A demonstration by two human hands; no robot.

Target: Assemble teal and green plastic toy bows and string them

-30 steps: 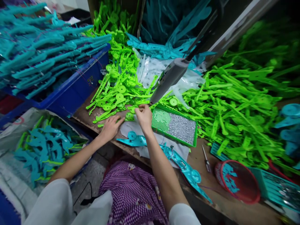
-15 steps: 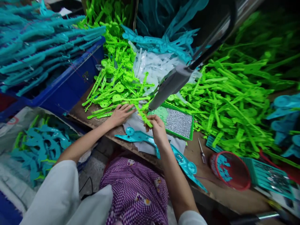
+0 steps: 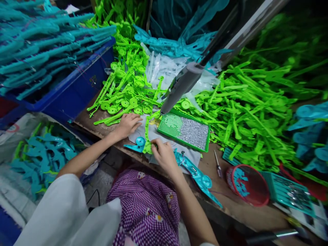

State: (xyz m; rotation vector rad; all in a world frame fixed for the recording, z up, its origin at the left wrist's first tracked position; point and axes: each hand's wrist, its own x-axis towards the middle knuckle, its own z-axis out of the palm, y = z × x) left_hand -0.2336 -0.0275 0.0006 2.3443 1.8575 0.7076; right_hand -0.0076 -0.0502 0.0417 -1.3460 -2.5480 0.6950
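My right hand pinches the lower, round end of a long lime-green plastic part held above a grey cloth. Under it lies a long turquoise plastic part, its middle hidden by the green part and my right hand. My left hand rests palm down at the cloth's left edge, fingers stretched out, beside the green pieces and apart from the held one. A grey electric screwdriver hangs tip down just beyond my hands. Behind my right hand sits a green tray of small silvery screws.
Heaps of lime-green parts lie right and back left. A blue crate of turquoise parts stands left. On the right are a small screwdriver, a red basket and a turquoise tray of metal bits.
My right hand has brought the green part down and left, turning it nearly upright in view, over the turquoise part. My left hand has shifted slightly left, away from the green part.
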